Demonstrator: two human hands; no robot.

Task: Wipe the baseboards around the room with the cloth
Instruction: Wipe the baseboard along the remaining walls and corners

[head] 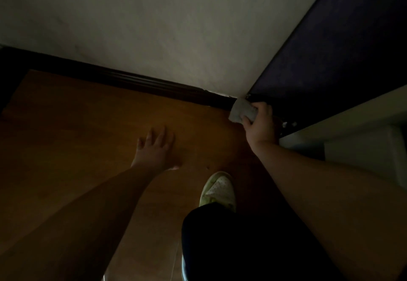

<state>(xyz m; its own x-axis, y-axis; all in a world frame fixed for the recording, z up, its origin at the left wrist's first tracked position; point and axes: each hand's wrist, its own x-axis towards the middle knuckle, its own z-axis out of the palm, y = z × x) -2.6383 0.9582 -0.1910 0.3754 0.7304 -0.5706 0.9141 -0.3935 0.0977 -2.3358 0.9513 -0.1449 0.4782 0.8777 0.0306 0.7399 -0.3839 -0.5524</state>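
In a dim room corner, a person's right hand (261, 122) grips a folded pale cloth (242, 111) and presses it against the dark baseboard (136, 82) where the white wall (176, 27) meets a dark blue panel (341, 44). The left hand (155, 148) rests flat on the wooden floor (77, 126), fingers spread. A white-and-green sneaker (218, 189) stands between the arms.

cloth (242, 111) pale grey; baseboard (136, 81) near-black; wall (154, 27) off-white; floor (77, 122) orange-brown wood; panel (352, 44) at 2 o'clock dark purple-blue; sneaker (219, 189) white, perforated, yellow-green trim.
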